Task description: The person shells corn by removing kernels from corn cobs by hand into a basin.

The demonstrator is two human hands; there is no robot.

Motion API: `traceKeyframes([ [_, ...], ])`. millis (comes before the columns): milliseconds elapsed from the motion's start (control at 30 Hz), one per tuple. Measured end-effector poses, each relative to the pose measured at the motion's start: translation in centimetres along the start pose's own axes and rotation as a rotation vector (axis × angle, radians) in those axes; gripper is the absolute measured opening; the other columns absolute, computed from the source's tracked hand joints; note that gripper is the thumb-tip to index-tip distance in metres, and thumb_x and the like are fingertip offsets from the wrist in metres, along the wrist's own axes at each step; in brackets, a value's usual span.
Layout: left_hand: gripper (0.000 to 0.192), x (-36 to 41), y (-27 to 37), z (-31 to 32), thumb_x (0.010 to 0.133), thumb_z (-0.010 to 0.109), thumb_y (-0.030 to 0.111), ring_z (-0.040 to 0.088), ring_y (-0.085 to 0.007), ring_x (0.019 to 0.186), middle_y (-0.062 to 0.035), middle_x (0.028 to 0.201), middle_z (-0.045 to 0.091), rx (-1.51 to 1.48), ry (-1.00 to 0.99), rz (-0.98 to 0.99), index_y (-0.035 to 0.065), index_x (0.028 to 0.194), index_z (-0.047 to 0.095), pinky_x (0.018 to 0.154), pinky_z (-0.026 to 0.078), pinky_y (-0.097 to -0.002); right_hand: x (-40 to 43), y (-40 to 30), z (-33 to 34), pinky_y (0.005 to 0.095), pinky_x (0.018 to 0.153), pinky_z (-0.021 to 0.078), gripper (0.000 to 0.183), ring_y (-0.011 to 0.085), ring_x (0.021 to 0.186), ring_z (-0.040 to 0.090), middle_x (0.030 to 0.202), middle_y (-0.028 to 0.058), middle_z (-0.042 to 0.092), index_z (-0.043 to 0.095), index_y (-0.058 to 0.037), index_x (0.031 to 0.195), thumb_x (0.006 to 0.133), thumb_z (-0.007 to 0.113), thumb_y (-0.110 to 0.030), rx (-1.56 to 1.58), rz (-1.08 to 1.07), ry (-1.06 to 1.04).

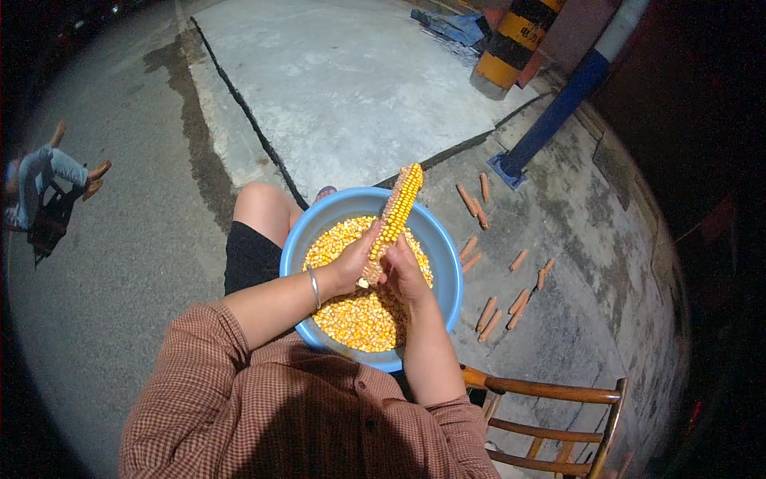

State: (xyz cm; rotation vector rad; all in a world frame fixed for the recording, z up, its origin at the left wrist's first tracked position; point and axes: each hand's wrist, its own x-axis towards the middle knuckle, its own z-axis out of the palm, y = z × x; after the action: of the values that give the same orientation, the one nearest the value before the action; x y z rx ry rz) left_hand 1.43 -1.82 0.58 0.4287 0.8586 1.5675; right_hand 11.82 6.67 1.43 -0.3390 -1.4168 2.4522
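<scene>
A blue plastic basin (449,263) rests on my lap, holding a heap of loose corn kernels (359,326). Above it, both my hands hold one partly shelled ear of corn (402,203), tilted with its far end up and to the right. Yellow kernels cover its right side, while bare cob shows along the left and at the near end. My left hand (354,260), with a silver bangle at the wrist, grips the lower part from the left. My right hand (408,272) closes on the near end from the right, its thumb against the kernels.
Several stripped cobs (491,325) lie on the concrete at the right. A wooden chair (550,389) stands at the lower right. Beyond are a blue-and-white post (553,114) and a black-and-yellow striped pole (517,48). Another person (45,173) sits at the far left.
</scene>
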Motion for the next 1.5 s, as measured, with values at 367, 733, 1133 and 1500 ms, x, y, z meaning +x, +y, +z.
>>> traceKeyframes([
  [367, 0.054, 0.3, -0.7, 0.1, 0.094, 0.024, 0.047, 0.05, -0.0134, 0.095, -0.0075, 0.106, 0.051, 0.164, 0.058, 0.213, 0.0024, 0.119, 0.043, 0.083, 0.041, -0.0268, 0.3, 0.1, -0.1, 0.0257, 0.072, 0.0443, 0.068, 0.013, 0.09, 0.05, 0.106, 0.0053, 0.048, 0.023, -0.0064, 0.132, 0.078, 0.062, -0.014, -0.271, -0.004, -0.01],
  [733, 0.053, 0.8, -1.4, 0.4, 0.095, 0.023, 0.045, 0.052, -0.0149, 0.091, -0.008, 0.102, 0.054, 0.307, 0.157, 0.284, 0.0011, 0.113, 0.048, 0.082, 0.042, -0.0269, 0.6, 0.1, 0.5, 0.0213, 0.052, 0.041, 0.055, 0.0077, 0.081, 0.049, 0.101, 0.0028, 0.05, 0.027, -0.0089, 0.129, 0.086, 0.052, -0.032, -0.402, 0.15, 0.144],
  [1133, 0.052, 0.0, -0.6, -0.1, 0.093, 0.023, 0.049, 0.054, -0.0106, 0.064, -0.0051, 0.083, 0.056, 0.12, 0.035, 0.063, 0.0056, 0.107, 0.048, 0.048, 0.046, -0.0225, 0.0, 0.0, -0.4, 0.0204, 0.053, 0.0414, 0.052, 0.0084, 0.077, 0.049, 0.097, 0.001, 0.05, 0.031, -0.0089, 0.128, 0.086, 0.053, -0.03, -0.171, 0.049, -0.047],
  [1500, 0.054, 0.5, -1.4, -0.2, 0.095, 0.021, 0.044, 0.053, -0.0125, 0.076, -0.008, 0.09, 0.055, 0.226, 0.072, 0.124, 0.0008, 0.102, 0.052, 0.061, 0.048, -0.024, 0.7, 0.4, -0.9, 0.0203, 0.053, 0.0402, 0.053, 0.0086, 0.08, 0.049, 0.098, 0.0035, 0.051, 0.033, -0.0073, 0.126, 0.086, 0.053, -0.034, -0.301, 0.164, 0.058],
])
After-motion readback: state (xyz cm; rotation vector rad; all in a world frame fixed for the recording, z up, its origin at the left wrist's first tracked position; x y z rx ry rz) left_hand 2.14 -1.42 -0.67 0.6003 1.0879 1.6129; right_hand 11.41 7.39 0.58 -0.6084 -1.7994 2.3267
